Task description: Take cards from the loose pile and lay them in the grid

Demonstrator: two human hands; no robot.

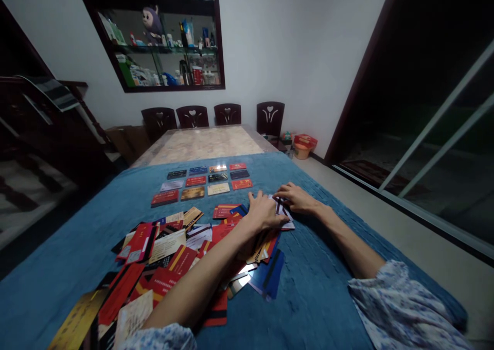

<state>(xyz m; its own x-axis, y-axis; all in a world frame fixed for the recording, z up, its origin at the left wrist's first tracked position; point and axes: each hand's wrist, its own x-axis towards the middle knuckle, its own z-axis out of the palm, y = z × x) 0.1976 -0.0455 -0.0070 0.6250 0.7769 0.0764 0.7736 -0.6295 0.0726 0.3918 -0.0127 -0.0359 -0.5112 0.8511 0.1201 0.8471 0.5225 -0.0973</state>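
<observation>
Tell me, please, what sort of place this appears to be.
Probably a home dining room: four dark chairs stand near the far end of a long table, and a recessed wall cabinet holds a plush toy and a red canister.

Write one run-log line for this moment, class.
left hand: on white card; right hand: at card's edge; card pile: loose, overlapping; card rows: beyond pile; blue cloth: underneath

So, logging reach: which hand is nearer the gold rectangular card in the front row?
Left: the left hand is right of the gold card, the right hand farther right.
</observation>
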